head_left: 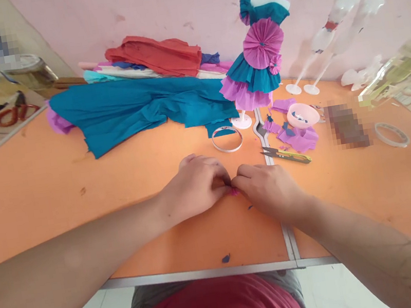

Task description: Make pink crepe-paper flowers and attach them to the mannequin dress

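My left hand (204, 180) and my right hand (267, 188) meet low over the orange table, thumbs and fingertips pinched together. Between them shows a small pink piece (234, 191) that looks like crepe paper, mostly covered by the fingers. Just beyond my hands lies a ring of clear tape (227, 140). A pair of thread snips (287, 155) with a yellow handle rests to the right, across the table seam. Behind stands a doll-like figure dressed in teal and purple crepe paper (263, 43) on a white base.
Teal crepe paper (143, 104) spreads across the back left, with a folded red sheet (154, 53) behind it. At right are a pink bowl (303, 115), purple scraps (299, 140) and another tape ring (392, 135). Two white bottle figures (336, 21) stand by the wall. Orange-handled pliers (15, 112) lie far left.
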The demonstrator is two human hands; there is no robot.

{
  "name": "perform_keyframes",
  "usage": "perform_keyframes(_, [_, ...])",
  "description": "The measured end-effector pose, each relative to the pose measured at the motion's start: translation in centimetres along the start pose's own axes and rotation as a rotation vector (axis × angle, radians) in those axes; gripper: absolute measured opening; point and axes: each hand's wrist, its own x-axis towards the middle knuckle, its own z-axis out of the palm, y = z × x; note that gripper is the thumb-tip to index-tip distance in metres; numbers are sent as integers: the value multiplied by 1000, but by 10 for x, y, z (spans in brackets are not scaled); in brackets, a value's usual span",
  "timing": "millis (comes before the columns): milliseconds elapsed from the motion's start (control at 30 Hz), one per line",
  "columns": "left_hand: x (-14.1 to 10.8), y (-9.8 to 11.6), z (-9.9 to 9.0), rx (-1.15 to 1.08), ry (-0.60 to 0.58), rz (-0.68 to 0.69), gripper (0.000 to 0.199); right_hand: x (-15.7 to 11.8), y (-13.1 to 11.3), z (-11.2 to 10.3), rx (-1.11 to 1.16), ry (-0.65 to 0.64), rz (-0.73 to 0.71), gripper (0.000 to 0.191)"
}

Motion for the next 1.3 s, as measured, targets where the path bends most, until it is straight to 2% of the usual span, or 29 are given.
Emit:
perform_keyframes(200, [0,0,-2,12,-19,12,13,3,-2,-1,-2,-35,-11,21])
perform_keyframes(367, [-1,0,-1,-7,-10,15,14,7,-9,-8,-41,-179,12,30])
perform_keyframes(433, [-1,-1,-1,-26,-9,14,14,6,-8,-10,-31,-199,36,32])
perform_keyframes(567, [0,-6,-4,-59,-43,11,11,2,0,-12,51,-73,126,26])
perform_keyframes(667, [0,-8,-7,-72,-68,6,11,0,7,-13,79,9,92,30])
perform_keyframes(767, [0,-6,-10,-62,-71,2,13,0,8,-12,82,-14,-1,34])
perform_keyframes(867, [0,-3,-13,-57,-79,0,13,2,7,-11,96,-59,-33,35])
perform_keyframes(1033, [1,-4,-15,-37,-96,5,11,4,3,-12,113,-150,3,33])
perform_keyframes(1133, [2,-9,-15,-32,-114,22,12,5,3,-11,171,-152,33,31])
perform_keyframes(1300, [3,-13,-15,-100,-90,-26,16,3,9,-12,359,50,166,26])
